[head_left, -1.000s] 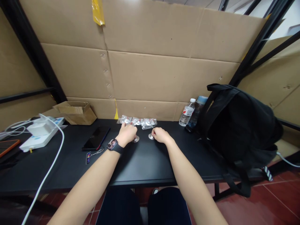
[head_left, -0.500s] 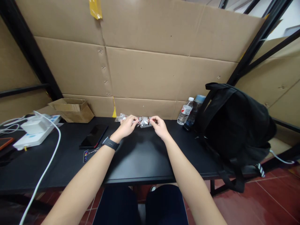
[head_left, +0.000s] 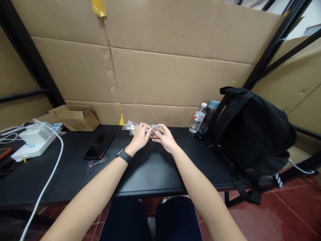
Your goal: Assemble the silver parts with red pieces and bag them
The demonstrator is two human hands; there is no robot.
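Note:
Small clear plastic packets (head_left: 130,126) lie at the back of the black table, close to the cardboard wall. My left hand (head_left: 140,136) has its fingers closed at the edge of a shiny packet, and a dark watch is on that wrist. From the other side, my right hand (head_left: 165,137) curls its thumb and fingers around the same small packet. The fingertips of both hands nearly meet there. What the packet contains is mostly hidden by the fingers.
Left on the table (head_left: 150,177) are a phone (head_left: 99,146), a keychain (head_left: 90,166), an open cardboard box (head_left: 80,120) and a white power strip (head_left: 35,147) with cables. Rightward stand a water bottle (head_left: 197,119), a blue-capped bottle (head_left: 213,105) and a black backpack (head_left: 253,134).
My hands have come closer together over the packets. My right hand has moved left and its fingers have spread around the packet; my left hand has shifted slightly right.

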